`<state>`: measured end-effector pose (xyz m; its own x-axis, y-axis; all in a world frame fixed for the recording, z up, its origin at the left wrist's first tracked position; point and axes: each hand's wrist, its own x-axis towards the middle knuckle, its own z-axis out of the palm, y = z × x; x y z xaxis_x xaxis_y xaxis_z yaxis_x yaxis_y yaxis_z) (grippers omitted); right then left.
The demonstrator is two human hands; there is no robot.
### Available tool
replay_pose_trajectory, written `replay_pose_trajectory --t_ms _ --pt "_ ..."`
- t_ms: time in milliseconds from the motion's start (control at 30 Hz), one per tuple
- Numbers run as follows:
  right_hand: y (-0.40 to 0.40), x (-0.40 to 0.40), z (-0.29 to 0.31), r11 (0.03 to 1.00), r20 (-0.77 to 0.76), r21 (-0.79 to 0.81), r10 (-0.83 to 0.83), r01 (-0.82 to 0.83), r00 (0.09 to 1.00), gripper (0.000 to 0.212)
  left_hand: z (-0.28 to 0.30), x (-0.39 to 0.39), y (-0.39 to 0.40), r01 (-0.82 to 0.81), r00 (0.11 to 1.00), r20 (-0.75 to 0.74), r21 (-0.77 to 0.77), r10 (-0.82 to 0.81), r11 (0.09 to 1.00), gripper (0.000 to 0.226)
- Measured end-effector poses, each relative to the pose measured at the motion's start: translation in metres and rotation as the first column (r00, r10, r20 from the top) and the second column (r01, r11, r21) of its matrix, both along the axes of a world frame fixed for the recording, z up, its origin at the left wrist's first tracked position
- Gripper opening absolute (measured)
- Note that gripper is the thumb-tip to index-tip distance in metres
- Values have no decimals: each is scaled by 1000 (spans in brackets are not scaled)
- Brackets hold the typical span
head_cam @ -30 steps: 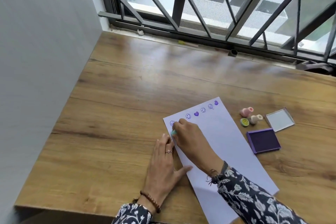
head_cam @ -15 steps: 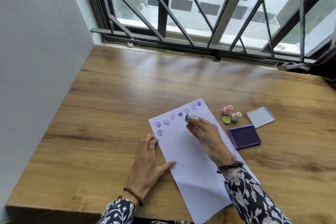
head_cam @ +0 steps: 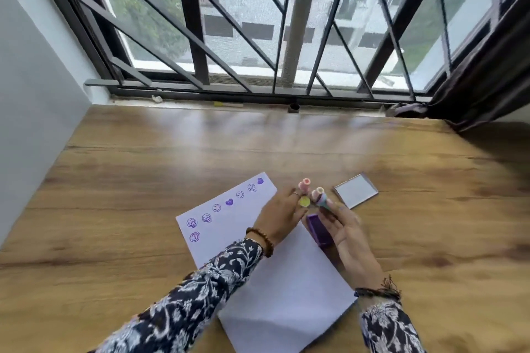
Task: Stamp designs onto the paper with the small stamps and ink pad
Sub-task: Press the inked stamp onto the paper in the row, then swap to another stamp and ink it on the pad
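Teal stamp [head_cam: 321, 200] pinched in right hand [head_cam: 345, 233]; left hand [head_cam: 279, 216] fingers loosely spread beside it.

1. The left hand [head_cam: 282, 216] is stretched forward, fingers loosely extended, a ring worn.
2. The right hand [head_cam: 345, 233] is raised, fingertips [head_cam: 327, 205] pinched together.

1. There is one view only, from a wide-angle camera worn on the person's head, so no second view overlaps it.
2. It looks forward and down across the tabletop [head_cam: 143, 186] toward its far edge, where the barred window [head_cam: 258, 23] stands.
3. It sits close above the near edge, with both forearms entering from the bottom.
4. Straight lines bow near the picture's borders.
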<state>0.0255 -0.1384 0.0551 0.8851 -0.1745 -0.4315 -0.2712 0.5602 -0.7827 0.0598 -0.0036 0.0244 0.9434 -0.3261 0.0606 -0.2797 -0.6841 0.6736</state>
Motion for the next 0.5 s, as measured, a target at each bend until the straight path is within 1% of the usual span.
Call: replay_pose_trajectory --t_ms 67,167,267,333,400,433,467,500 --pt "-5 0 -3 999 23 -25 22 -21 1000 18 -5 15 -10 11 1000 -27 54 -10 998 38" --pt "-8 0 -6 997 21 -55 62 -60 998 25 -10 24 -12 37 999 -6 162 -36 986 40" --pt "-10 1 -10 995 12 -58 76 -75 997 25 -7 26 -16 24 999 36 120 -28 993 25" --pt "-12 1 -12 996 6 -49 75 -74 997 22 -1 25 -19 2 1000 -8 70 -2 998 24" --pt "-14 2 -12 997 5 -46 61 -60 998 19 4 28 -19 -27 993 -115 -23 24 999 18" --pt "-15 2 -13 997 14 -55 54 -54 998 16 5 27 -18 -89 978 -201 -123 63 988 16" --pt "-16 3 -13 995 31 -79 55 -53 998 13 7 26 -16 -180 946 -312 -268 91 947 15" --pt "-17 4 -13 992 51 -114 65 -59 997 11 9 24 -14 -271 900 -430 -421 73 866 15"
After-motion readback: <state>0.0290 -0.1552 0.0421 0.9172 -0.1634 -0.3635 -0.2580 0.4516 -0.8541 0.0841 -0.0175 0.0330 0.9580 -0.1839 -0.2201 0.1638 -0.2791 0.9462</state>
